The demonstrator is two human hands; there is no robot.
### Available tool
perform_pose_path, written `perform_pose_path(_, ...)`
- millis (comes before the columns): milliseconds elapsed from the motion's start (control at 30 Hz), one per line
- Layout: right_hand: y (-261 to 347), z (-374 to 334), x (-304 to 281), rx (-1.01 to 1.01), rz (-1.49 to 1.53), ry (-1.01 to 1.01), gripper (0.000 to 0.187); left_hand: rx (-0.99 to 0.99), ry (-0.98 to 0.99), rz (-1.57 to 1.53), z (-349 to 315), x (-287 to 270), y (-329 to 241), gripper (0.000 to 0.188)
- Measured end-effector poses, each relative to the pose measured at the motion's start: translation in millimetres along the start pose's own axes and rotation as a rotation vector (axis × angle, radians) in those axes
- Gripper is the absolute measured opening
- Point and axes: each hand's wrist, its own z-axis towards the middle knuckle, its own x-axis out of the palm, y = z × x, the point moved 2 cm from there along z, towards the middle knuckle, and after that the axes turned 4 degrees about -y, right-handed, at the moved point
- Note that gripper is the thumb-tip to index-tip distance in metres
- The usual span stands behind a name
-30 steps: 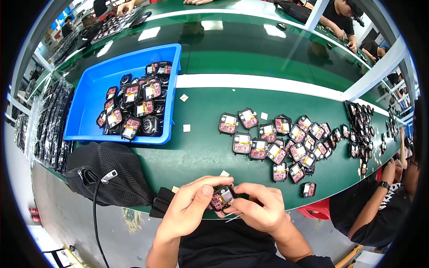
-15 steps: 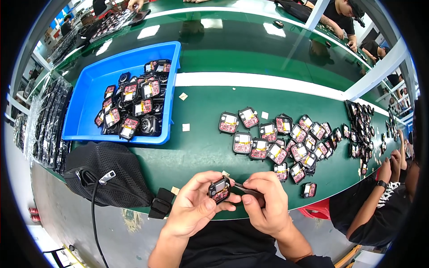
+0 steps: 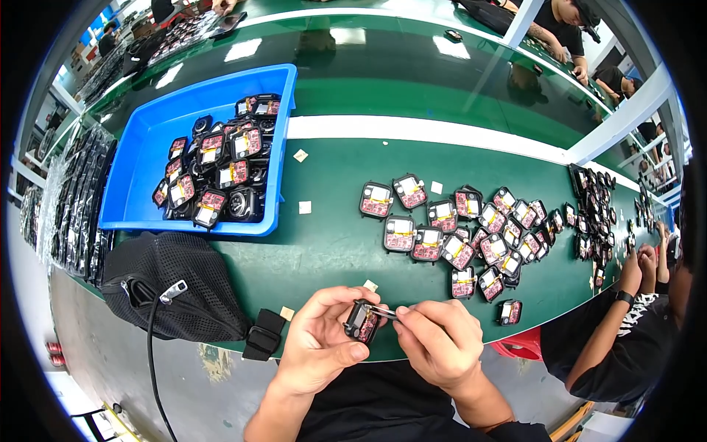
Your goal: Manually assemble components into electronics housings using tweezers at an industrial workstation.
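My left hand [image 3: 324, 342] grips a small black watch-like case [image 3: 361, 321] by its edges, its open back with a red circuit board turned up. My right hand [image 3: 444, 345] pinches metal tweezers [image 3: 386, 313], whose tips reach over the upper part of that case. Whether the tips touch the board or hold a small part, I cannot make out. To the right of my hands lies a single similar case [image 3: 509, 312], and beyond it spreads a loose group of the same cases [image 3: 462, 253] with red boards, white blocks and yellow tape.
A blue bin [image 3: 125, 215] with more cases stands at left. Nearer are a black mesh bag [image 3: 173, 287] with a cable and a black strap [image 3: 264, 335]. Small paper squares [image 3: 305, 208] dot the green table [image 3: 324, 250]. A co-worker [image 3: 618, 324] sits at right.
The tweezers have swung from beside the case to over its board, and my right hand has turned with them. The case is tilted a little differently in my left hand.
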Motion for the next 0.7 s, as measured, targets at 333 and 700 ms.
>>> perform_pose_path(333, 1.9, -0.1, -2.7, 0.109, 0.088, -0.049, 0.033, -0.013, -0.044, 0.057, -0.6, 2.8, -0.8, 0.067)
perform_pose_path(700, 3.1, -4.7, -1.5, -0.032, -0.067, -0.05, 0.036, -0.008, -0.081, 0.084, 0.1, 4.8, 0.5, 0.067)
